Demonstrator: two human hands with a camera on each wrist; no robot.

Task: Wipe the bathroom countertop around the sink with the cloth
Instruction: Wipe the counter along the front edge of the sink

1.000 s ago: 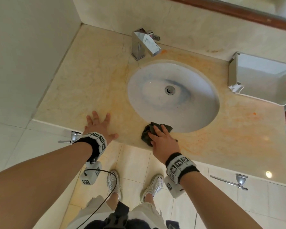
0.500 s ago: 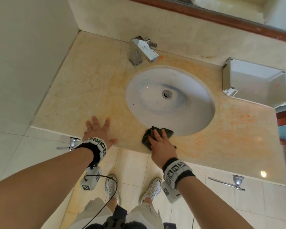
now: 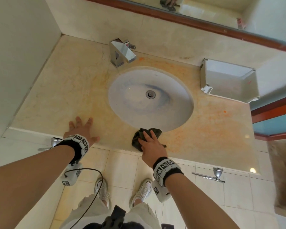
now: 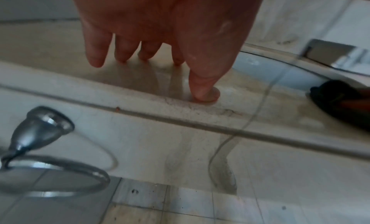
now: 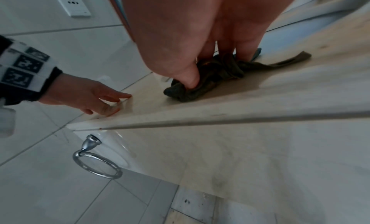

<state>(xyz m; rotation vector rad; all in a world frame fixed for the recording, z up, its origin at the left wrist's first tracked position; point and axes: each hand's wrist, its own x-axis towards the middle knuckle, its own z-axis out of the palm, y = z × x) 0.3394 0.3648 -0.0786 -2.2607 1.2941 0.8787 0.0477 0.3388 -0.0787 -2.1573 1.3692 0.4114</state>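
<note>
The right hand (image 3: 153,148) pressed the bunched dark cloth (image 3: 139,138) onto the counter (image 3: 69,90) at its front edge, just below the sink (image 3: 185,111); the left hand (image 3: 80,129) lay flat, fingers spread, holding nothing. Firm, overlapping strokes hugging the rim would probably serve best.

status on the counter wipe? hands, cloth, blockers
Left hand flat on countertop, fingers spread. Right hand pressing the dark cloth at the sink's front rim. White tray sits back right; orange stains unwiped.
</note>
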